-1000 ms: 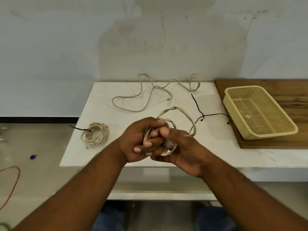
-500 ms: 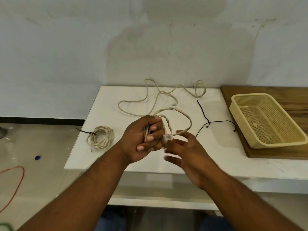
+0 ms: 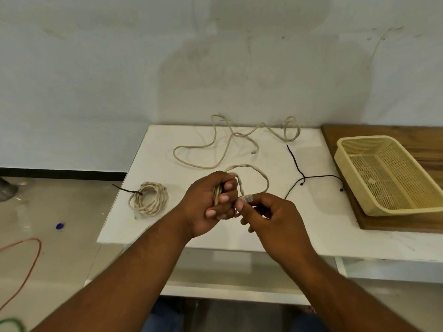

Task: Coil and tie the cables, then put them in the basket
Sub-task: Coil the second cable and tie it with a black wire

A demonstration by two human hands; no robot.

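My left hand [image 3: 208,202] is closed around a beige cable coil [image 3: 218,194] held above the white table [image 3: 167,140]. One loose loop [image 3: 259,173] of that cable arcs up and right. Its clear plug end [image 3: 247,198] is pinched by my right hand [image 3: 273,216]. A finished beige coil [image 3: 148,198] bound with a black tie lies at the table's left edge. A loose beige cable [image 3: 215,149] sprawls across the back. Black ties [image 3: 304,180] lie right of my hands. The yellow mesh basket [image 3: 347,164] sits on a wooden board at the right, with no cable in it.
The wooden board [image 3: 407,133] lies on the table's right part, against the wall. On the floor to the left lie an orange cable [image 3: 33,257], a green cable [image 3: 12,323] and a small blue object [image 3: 60,225].
My right hand let go of the bundle, opened, then closed its fingers on the cable's plug end beside my left hand. The left hand kept its hold on the coil.
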